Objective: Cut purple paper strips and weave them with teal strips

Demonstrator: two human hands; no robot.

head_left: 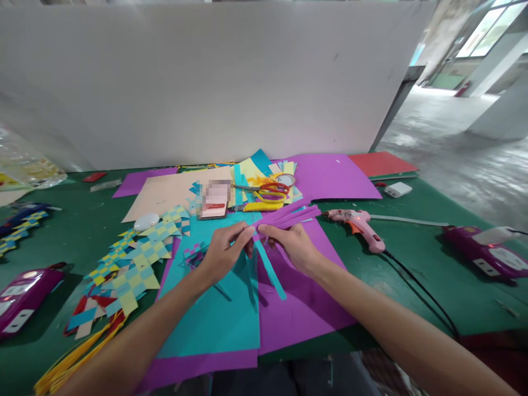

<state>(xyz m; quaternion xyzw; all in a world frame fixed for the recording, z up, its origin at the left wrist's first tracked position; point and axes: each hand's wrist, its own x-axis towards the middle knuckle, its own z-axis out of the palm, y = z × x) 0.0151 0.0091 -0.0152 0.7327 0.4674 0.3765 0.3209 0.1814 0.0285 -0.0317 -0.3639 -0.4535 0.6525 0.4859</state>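
Observation:
Between my hands, above the sheets on the table, are several purple paper strips (291, 214) fanned toward the upper right, crossed by a teal paper strip (270, 269) that hangs down. My left hand (229, 245) pinches the crossing from the left, thumb on top. My right hand (291, 245) grips the purple strips from the right, its thumb pressed near the same crossing; its lower fingers are partly hidden. Beneath them lie a teal sheet (214, 330) and a purple sheet (305, 324). Just beyond are scissors (274, 190) with red and yellow handles.
A pink glue gun (363, 225) lies at right, its cable running to the front edge. Purple power strips stand at far right (487, 250) and far left (31, 297). Woven checkered paper pieces (140, 258) with yellow tassels (78, 357) lie left. A phone (214, 199) rests behind my left hand.

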